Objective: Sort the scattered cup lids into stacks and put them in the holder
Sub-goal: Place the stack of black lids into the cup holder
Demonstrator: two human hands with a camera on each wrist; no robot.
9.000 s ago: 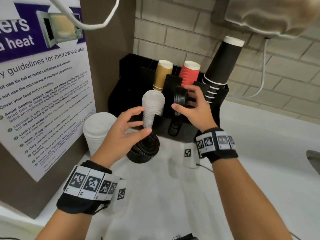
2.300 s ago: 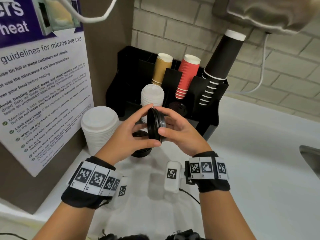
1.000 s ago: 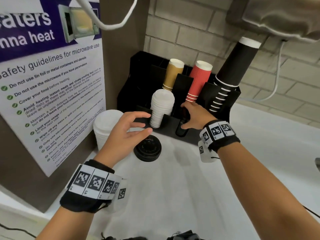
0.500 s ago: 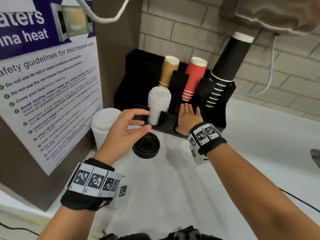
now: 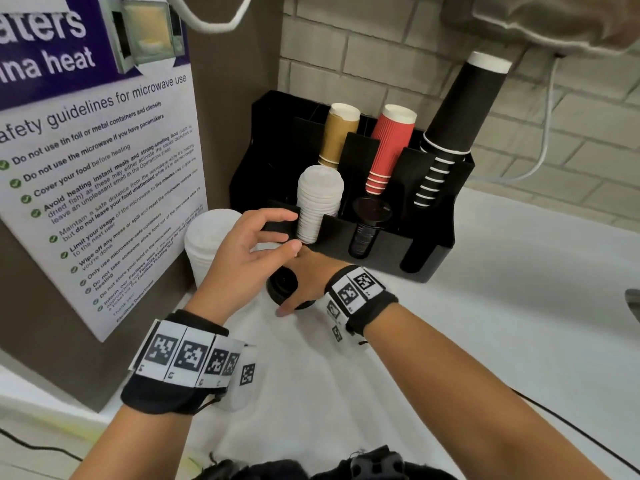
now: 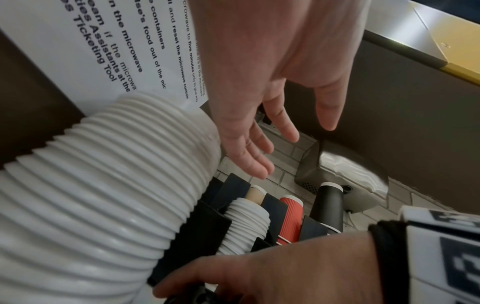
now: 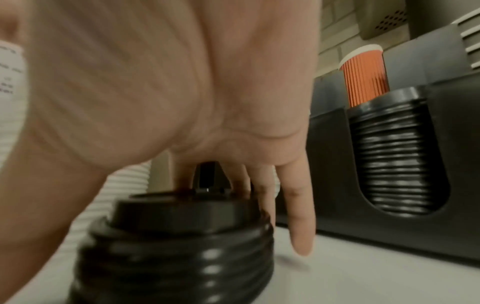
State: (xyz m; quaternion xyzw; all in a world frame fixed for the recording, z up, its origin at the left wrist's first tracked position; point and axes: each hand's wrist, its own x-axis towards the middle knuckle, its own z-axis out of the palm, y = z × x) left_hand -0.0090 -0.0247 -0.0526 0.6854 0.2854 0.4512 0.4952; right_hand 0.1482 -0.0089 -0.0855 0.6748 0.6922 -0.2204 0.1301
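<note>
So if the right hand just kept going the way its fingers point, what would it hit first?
Probably the small stack of black lids on the counter: the right hand is directly over it, fingers pointing down around its far edge, apparently touching already. Blur hides the exact contact.

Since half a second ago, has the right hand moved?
Yes. The right hand has pulled back from the holder toward the person and now sits over the black lid stack on the counter, below the left hand.

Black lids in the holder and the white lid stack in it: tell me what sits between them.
In the head view, only a black divider wall of the holder separates the white lid stack from the black lids.
</note>
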